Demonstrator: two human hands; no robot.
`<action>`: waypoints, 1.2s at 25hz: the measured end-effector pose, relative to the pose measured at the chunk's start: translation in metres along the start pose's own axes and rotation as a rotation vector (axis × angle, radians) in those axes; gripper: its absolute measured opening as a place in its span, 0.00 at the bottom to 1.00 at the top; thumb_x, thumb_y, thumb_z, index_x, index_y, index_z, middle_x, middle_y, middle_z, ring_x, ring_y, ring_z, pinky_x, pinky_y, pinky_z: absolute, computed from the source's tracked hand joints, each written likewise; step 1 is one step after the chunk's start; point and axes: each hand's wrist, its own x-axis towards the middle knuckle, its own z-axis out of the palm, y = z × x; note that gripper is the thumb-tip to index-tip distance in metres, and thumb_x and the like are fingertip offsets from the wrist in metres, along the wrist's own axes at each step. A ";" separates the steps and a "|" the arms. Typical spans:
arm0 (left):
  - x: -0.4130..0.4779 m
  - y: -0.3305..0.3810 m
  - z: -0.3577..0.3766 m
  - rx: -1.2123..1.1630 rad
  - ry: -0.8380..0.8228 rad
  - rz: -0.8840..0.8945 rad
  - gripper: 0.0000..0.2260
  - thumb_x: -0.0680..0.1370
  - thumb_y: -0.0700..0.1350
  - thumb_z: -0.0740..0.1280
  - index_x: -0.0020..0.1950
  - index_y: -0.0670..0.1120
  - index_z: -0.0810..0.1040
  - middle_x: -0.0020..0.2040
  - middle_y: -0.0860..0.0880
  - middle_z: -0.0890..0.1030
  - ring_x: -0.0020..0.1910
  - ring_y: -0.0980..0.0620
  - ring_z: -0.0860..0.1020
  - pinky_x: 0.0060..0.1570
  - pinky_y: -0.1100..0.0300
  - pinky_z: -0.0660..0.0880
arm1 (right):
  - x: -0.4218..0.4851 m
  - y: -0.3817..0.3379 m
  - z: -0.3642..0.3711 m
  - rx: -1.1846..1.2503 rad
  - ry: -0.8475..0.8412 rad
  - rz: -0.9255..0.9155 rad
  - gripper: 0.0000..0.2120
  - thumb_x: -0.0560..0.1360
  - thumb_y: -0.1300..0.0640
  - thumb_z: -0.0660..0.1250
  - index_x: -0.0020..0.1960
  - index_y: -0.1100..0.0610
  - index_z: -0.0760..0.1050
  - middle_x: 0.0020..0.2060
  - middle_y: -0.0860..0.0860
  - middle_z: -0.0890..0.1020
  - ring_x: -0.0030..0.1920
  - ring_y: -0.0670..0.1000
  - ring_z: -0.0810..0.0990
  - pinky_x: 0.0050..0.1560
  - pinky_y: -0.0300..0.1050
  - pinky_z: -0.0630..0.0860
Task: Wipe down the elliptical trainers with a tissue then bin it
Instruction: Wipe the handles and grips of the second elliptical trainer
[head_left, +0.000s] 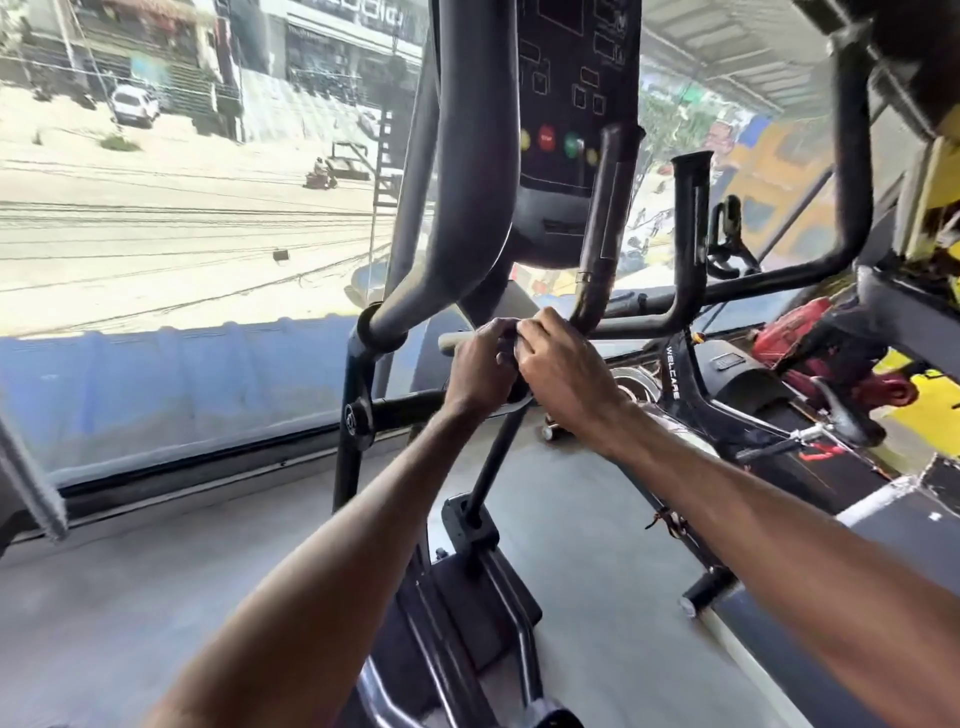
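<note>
Both hands meet on the pale grey horizontal handlebar (451, 343) of the black elliptical trainer (460, 156), below its dark console (571, 78). The left hand (480, 366) and right hand (563, 369) each keep a tight grip round that bar; a white tissue scrap (508, 347) shows between them, mostly hidden
</note>
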 end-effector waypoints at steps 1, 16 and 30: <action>-0.001 0.000 0.001 0.013 0.004 0.010 0.20 0.72 0.30 0.63 0.61 0.42 0.84 0.49 0.42 0.87 0.48 0.43 0.84 0.49 0.61 0.76 | 0.001 0.002 -0.002 -0.005 0.002 -0.011 0.13 0.76 0.67 0.59 0.49 0.62 0.83 0.43 0.54 0.81 0.49 0.56 0.77 0.53 0.48 0.75; 0.000 0.010 -0.001 0.005 -0.063 -0.079 0.18 0.79 0.34 0.64 0.67 0.43 0.81 0.54 0.42 0.86 0.55 0.44 0.83 0.57 0.54 0.77 | -0.007 -0.043 0.025 1.021 0.739 1.510 0.09 0.76 0.65 0.70 0.54 0.66 0.84 0.45 0.59 0.87 0.44 0.55 0.85 0.48 0.43 0.80; 0.019 0.038 -0.004 -0.143 -0.100 -0.133 0.15 0.71 0.51 0.66 0.54 0.49 0.85 0.50 0.51 0.86 0.54 0.45 0.85 0.58 0.40 0.81 | -0.004 -0.050 0.036 1.456 0.555 1.473 0.11 0.75 0.58 0.68 0.52 0.61 0.86 0.44 0.52 0.88 0.46 0.48 0.85 0.51 0.42 0.82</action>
